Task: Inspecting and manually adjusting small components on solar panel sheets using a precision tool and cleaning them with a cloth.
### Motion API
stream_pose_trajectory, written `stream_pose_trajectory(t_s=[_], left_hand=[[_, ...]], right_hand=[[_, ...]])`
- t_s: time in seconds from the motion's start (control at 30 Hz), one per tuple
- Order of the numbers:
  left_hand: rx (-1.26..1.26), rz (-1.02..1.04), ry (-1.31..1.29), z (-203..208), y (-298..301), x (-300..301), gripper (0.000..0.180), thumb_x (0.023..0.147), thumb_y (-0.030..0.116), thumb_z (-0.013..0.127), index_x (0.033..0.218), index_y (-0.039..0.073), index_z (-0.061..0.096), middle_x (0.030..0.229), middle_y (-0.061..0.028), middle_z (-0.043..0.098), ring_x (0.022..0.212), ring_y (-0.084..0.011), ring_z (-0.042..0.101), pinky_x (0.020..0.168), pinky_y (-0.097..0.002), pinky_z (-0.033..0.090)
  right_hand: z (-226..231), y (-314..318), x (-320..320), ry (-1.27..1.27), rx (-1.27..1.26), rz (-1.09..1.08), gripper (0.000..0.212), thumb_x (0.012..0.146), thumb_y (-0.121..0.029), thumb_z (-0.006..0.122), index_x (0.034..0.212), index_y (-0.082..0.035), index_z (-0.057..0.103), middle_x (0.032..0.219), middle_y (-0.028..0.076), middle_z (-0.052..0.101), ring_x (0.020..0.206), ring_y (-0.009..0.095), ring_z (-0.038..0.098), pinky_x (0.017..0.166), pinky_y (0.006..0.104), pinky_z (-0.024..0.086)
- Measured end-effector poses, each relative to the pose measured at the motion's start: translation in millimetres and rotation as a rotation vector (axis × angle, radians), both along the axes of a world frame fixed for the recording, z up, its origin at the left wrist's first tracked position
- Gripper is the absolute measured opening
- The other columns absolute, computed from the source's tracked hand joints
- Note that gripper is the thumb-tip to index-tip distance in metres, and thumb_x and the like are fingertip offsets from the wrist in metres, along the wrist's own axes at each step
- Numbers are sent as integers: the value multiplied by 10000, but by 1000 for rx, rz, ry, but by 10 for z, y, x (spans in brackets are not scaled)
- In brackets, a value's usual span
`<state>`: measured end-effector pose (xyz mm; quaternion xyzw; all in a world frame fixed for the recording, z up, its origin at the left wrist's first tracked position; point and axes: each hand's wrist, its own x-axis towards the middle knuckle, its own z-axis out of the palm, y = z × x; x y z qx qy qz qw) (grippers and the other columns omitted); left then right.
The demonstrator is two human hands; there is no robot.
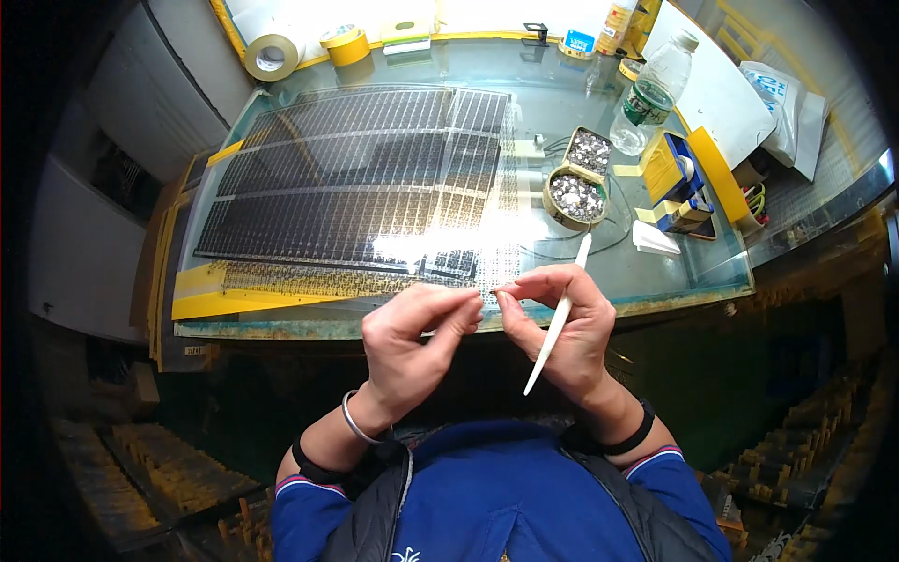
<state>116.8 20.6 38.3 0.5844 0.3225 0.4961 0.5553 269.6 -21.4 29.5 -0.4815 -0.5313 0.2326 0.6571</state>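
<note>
Both of my hands meet over the near edge of a glass-topped table (655, 272). My left hand (409, 339) is closed in a pinch, and whatever its fingertips hold is too small to make out. In my right hand (573, 323) a slim white pen-like stick (551, 348) lies slantwise between the fingers, pointed at its lower end. Thumb and forefinger of that hand also pinch together around a tiny dark speck. Just beyond my hands lies a clear film sheet with a dark grid pattern (346, 178), partly washed out by glare.
An open round tin (578, 199) of small dark and pale bits stands right of the sheet. Farther right are a clear plastic bottle (653, 94), a blue and yellow tape dispenser (682, 192) and folded white paper (655, 238). Tape rolls (346, 45) line the back edge.
</note>
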Motion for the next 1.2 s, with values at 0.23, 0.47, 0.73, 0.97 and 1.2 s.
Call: stream_pose_trajectory(t_s=[0.23,0.47,0.73,0.97,1.2], left_hand=[[699,113,397,62,27,32,164,759,-41,676,922,-33,680,805,-125,664,688,-151,649,590,-229,528],[375,-10,305,109,9,35,147,758,-5,670,902,-32,680,780,-124,662,666,-155,655,587,-243,535],[84,-133,245,113,21,-1,147,794,39,666,928,-18,689,801,-90,667,690,-92,634,599,-206,530],[45,-128,211,58,17,17,131,804,48,665,916,-13,694,800,-68,670,689,-75,623,603,-198,515],[-127,-202,106,43,27,30,138,816,44,656,922,-41,682,805,-87,670,685,-89,627,610,-209,525]], right_hand=[[17,-28,-12,-100,24,-55,215,703,-16,737,871,-27,603,763,74,668,726,142,668,651,254,523],[16,-41,2,-223,76,-122,222,673,-34,756,836,-51,608,728,70,661,657,182,660,598,279,510],[25,-41,26,-345,154,-137,220,669,-42,762,824,-60,607,720,64,655,640,204,648,578,292,500],[39,-72,28,-372,101,-109,204,656,13,757,795,-15,610,770,78,643,731,170,660,662,267,525],[-39,-23,52,-331,172,-111,229,655,-52,774,811,-52,605,729,81,647,636,206,646,575,294,505]])
